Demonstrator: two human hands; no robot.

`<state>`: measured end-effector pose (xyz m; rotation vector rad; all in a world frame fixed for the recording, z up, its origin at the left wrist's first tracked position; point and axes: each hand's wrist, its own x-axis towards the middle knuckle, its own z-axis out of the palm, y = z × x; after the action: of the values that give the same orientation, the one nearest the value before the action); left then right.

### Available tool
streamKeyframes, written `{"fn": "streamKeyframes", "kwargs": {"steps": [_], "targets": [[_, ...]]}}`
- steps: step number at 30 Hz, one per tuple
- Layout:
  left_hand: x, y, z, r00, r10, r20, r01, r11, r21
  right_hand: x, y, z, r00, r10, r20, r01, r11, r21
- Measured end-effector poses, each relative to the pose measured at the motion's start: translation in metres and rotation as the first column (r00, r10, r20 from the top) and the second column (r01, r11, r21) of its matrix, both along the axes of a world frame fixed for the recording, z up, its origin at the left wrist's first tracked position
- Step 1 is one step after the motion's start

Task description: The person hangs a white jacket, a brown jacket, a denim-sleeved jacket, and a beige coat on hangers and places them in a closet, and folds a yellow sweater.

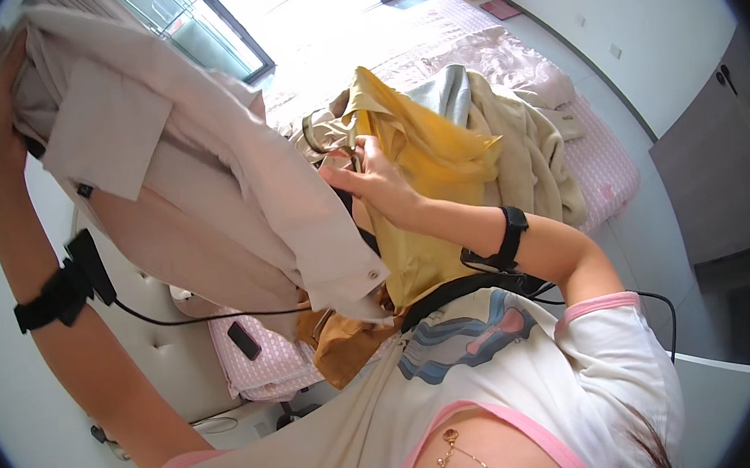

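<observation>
A pale pinkish-beige button-up garment [240,166], a jacket or shirt, hangs raised across the left side, with its pocket flap and a snap at its lower corner showing. My left hand [11,99] is closed on its upper edge at the far left; folds hide part of the fingers. Near the middle, my right hand [379,183] is closed around a clothes hanger, whose curved hook [312,138] rises by the fingertips. The pale garment partly covers the hanger. Just behind my right hand is a yellow satin-like garment [421,151], hanging down beside my forearm.
A bed with a pink patterned cover [605,160] holds a heap of clothes, including a beige fleece [522,150] and a grey-blue piece [443,94]. A phone [244,341] lies on pink bedding near a brown garment or bag [351,351]. Cables run from my arm straps.
</observation>
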<state>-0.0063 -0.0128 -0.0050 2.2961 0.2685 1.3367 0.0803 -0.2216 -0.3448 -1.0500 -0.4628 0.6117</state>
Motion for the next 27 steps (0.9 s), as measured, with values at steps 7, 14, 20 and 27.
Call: {"fn": "streamKeyframes", "kwargs": {"steps": [7,14,20,27], "targets": [[-0.016,0.022,-0.02,0.997,-0.054,0.051,0.065,0.964,-0.257,-0.033,-0.002,0.019,0.966,0.224,0.131,-0.206,0.968,-0.14],[-0.035,0.052,-0.031,0.997,0.071,-0.021,-0.074,0.984,-0.165,-0.002,0.017,0.015,0.981,0.069,0.18,-0.024,0.97,-0.241],[-0.094,0.074,-0.042,0.971,0.197,-0.139,-0.222,0.954,-0.2,0.087,0.007,0.07,0.993,0.005,0.12,-0.007,1.0,0.022],[-0.159,0.075,-0.104,0.838,-0.035,-0.545,-0.219,0.893,-0.394,0.119,-0.013,0.139,0.951,0.161,0.264,-0.157,0.987,-0.035]]}}
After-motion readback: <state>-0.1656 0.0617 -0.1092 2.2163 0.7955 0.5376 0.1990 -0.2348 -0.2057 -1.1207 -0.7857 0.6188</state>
